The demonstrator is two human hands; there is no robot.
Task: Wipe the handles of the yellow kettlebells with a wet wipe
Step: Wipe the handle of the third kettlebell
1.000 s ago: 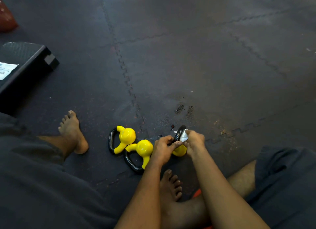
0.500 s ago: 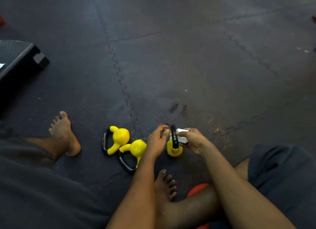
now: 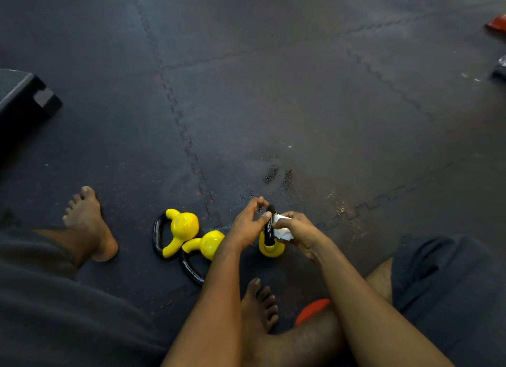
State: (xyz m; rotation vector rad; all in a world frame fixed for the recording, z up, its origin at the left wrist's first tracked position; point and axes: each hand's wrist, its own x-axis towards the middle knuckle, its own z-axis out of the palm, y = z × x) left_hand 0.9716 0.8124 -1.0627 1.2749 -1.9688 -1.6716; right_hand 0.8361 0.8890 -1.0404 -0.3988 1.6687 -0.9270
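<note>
On a dark interlocking floor mat [image 3: 301, 106], seen from the head camera, a seated person works on a yellow kettlebell [image 3: 271, 248] that stands upright between the two hands, its black handle [image 3: 269, 228] rising edge-on toward the lens. The left hand [image 3: 247, 227] pinches the top of that handle, thumb on the near side and fingertips curled over the far side. The right hand [image 3: 298, 229] clutches a crumpled white wet wipe [image 3: 283, 232] and presses it against the handle's right side.

Just left of the hands, two more yellow kettlebells lie tipped on the mat, touching each other: the far kettlebell [image 3: 183, 227] with its black loop pointing left, the near kettlebell [image 3: 209, 243] with its loop pointing toward the person, partly hidden by the left forearm. One bare foot [image 3: 89, 224] rests flat well to the left; another bare foot [image 3: 258, 303] sits between the forearms. A dark wet patch [image 3: 276, 175] marks the mat beyond the hands. A black step platform [image 3: 26, 98] sits at the left edge, a red object [image 3: 497, 24] at the upper right.
</note>
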